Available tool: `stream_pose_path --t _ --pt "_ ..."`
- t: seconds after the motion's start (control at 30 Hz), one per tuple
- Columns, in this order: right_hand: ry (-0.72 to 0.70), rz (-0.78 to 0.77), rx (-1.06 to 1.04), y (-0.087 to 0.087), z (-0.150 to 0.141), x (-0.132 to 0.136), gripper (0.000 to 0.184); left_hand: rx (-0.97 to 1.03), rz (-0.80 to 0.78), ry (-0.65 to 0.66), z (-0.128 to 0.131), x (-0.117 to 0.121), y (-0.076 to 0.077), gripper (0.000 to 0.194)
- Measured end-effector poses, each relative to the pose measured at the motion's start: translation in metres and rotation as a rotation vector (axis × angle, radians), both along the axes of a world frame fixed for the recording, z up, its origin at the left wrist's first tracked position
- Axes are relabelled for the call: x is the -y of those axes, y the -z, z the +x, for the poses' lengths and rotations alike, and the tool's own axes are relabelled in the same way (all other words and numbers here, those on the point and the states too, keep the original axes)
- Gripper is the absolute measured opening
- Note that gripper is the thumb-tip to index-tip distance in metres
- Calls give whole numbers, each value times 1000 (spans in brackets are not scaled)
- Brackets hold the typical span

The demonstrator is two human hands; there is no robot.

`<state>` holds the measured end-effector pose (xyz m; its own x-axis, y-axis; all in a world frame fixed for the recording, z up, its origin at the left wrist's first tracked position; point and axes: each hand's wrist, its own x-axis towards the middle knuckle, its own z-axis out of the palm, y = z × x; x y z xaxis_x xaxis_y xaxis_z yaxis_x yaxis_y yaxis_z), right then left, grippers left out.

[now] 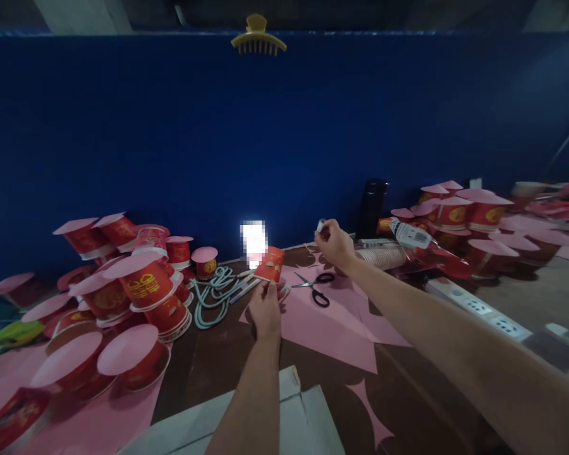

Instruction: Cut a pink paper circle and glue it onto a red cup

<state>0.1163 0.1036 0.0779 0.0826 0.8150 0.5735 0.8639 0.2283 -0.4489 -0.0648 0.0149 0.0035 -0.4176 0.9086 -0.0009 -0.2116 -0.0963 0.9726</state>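
Observation:
My left hand (265, 311) is closed on a red paper cup (270, 264), which it holds tilted above the table. To its right, my right hand (336, 243) is raised with the fingers pinched on a small white cylindrical piece (320, 225); its exact kind is too small to tell. Between the hands, black-handled scissors (318, 289) lie with their blades apart on pink paper (332, 332). Just behind the cup is a bright, pixelated patch (253, 239). A coiled pale blue cord (213, 303) rests left of my left hand.
Red cups topped with pink discs (146, 284) are piled at the left, with more cups (455, 215) at the right. A black bottle (373, 205), stacked paper cups (382, 256), a clear plastic bottle (412, 235) and a power strip (478, 309) stand or lie right. A blue partition (284, 139) rises behind.

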Motion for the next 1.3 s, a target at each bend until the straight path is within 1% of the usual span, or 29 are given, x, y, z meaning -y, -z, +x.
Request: stream_pose_path --t 0.03,0.07,0.17,0.23,0.27,0.3,0.37,0.43,0.5,0.57,0.63,0.7,0.77,0.83,0.87,0.93,0.97,1.0,1.03,1.07,1.1,1.17,1.2,1.23,1.27,1.3 --pt "-63 89 -142 1 -5 12 29 38 12 22 0 0 0 32" --pt "-138 142 -265 5 -10 26 30 82 25 37 0 -1 -1 33" --pt "-364 127 -528 26 -26 61 32 225 104 61 0 -1 -2 28" --pt "-474 98 -571 43 -33 76 32 321 141 80 0 2 -5 26" --pt "-527 86 -542 51 -35 80 33 363 144 92 0 4 -6 25" --pt "-550 102 -512 58 -37 83 33 396 140 109 1 6 -8 26" --pt "-534 117 -484 66 -37 83 32 432 137 145 2 11 -11 26" --pt "-502 99 -529 70 -36 82 35 430 144 189 5 15 -14 27" --pt "-503 60 -595 69 -36 82 39 382 166 211 9 18 -15 27" --pt "-532 17 -675 67 -37 83 43 261 169 195 13 19 -15 26" --pt "-562 -33 -822 64 -41 85 47 54 149 139 15 21 -13 23" --pt "-589 -89 -1030 60 -47 88 50 -245 138 54 17 24 -12 20" --pt "-617 -103 -1168 56 -53 89 52 -565 191 -8 19 28 -11 17" --pt "-610 -93 -1246 52 -57 88 51 -813 267 4 22 32 -11 14" --pt "-611 -89 -1270 51 -58 87 50 -891 294 33 24 34 -11 14" --pt "-636 -111 -1307 50 -57 85 46 -959 302 94 28 38 -13 16" --pt "-659 -139 -1322 49 -55 84 43 -943 300 119 30 39 -14 15" --pt "-692 -172 -1336 49 -52 82 41 -884 292 150 32 39 -15 15" --pt "-731 -203 -1355 48 -49 81 39 -781 277 202 32 39 -16 15" --pt "-774 -232 -1373 47 -46 80 38 -626 257 268 33 38 -18 16" --pt "-817 -255 -1391 46 -42 80 36 -422 228 333 32 37 -19 17" --pt "-894 -282 -1425 45 -37 80 35 59 145 447 30 35 -23 21" --pt "-922 -290 -1437 44 -36 80 34 286 103 471 29 35 -25 21" --pt "-946 -297 -1443 44 -35 81 34 471 69 468 28 34 -27 19" --pt "-967 -304 -1446 45 -35 81 34 607 36 443 26 34 -29 15" --pt "-982 -305 -1451 46 -35 82 34 692 7 414 25 34 -31 10"
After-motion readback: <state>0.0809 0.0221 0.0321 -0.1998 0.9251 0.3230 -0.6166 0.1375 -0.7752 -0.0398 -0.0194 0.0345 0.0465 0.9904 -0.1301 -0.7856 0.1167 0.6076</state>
